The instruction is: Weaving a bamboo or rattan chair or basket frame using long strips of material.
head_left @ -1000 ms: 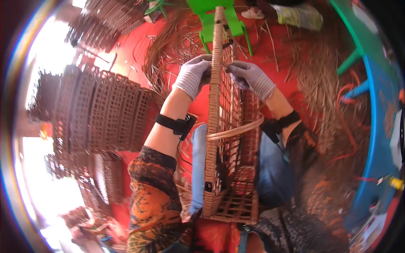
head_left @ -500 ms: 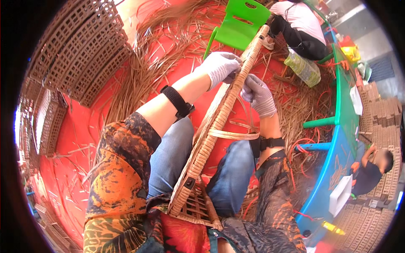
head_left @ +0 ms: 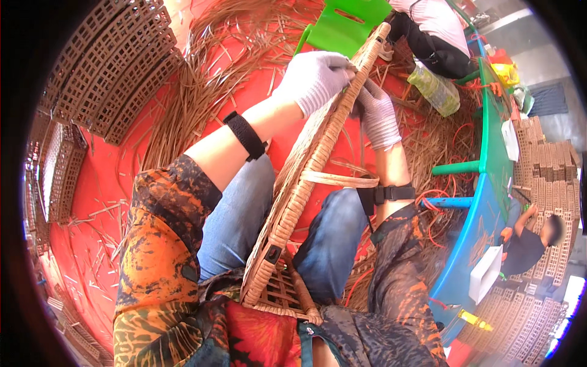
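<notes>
A long wicker frame (head_left: 315,162) stands tilted between my knees, seen edge-on. Its rim is wrapped with pale cane strip, and an open lattice (head_left: 281,293) shows at the near end. My left hand (head_left: 319,81), in a light knitted glove, closes its fingers at the rim's upper left side. Across the rim, my right hand (head_left: 379,116), gloved likewise, has its fingers bent close behind the frame. Their tips are partly hidden, so what they pinch cannot be made out. A loop of cane strip (head_left: 339,178) sticks out from the rim toward my right wrist.
Loose cane strips (head_left: 177,122) litter the red floor (head_left: 104,189). Lattice panels (head_left: 113,61) are stacked at left, more (head_left: 544,177) at right. A green chair (head_left: 345,27) stands ahead, with a seated person (head_left: 434,37) beside it. A blue-green table (head_left: 468,244) curves along the right; another person (head_left: 526,244) is beyond.
Both hands have shifted a little up along the rim. My right hand's fingers have gone further behind the frame. The cane loop stays in place on the rim.
</notes>
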The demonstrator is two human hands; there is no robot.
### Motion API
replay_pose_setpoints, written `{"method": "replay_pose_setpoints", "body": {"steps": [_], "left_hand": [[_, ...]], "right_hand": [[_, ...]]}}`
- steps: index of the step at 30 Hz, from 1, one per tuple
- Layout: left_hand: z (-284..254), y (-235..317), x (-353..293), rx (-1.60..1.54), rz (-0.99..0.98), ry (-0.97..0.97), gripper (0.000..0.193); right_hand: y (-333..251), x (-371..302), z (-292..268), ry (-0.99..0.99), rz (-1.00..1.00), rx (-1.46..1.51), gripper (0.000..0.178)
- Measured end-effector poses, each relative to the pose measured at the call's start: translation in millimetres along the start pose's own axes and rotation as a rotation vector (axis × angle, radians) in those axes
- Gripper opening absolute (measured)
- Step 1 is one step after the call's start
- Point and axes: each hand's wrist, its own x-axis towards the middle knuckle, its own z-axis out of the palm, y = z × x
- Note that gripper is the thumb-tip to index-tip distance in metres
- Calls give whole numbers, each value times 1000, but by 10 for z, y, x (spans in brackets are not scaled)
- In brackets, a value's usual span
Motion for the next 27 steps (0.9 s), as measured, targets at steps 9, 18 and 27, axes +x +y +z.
{"method": "replay_pose_setpoints", "body": {"steps": [9,18,27], "left_hand": [[-363,1318,581,142,639,56,28],[-139,670,-62,597,56,-322,78],[-65,438,-377,434,13,-262,58]], "right_hand": [[-661,-404,280,127,-519,-665,37],[814,-1914,-3320,803,-188,701,33],[288,-1817,-1505,715,42,-3,33]]}}
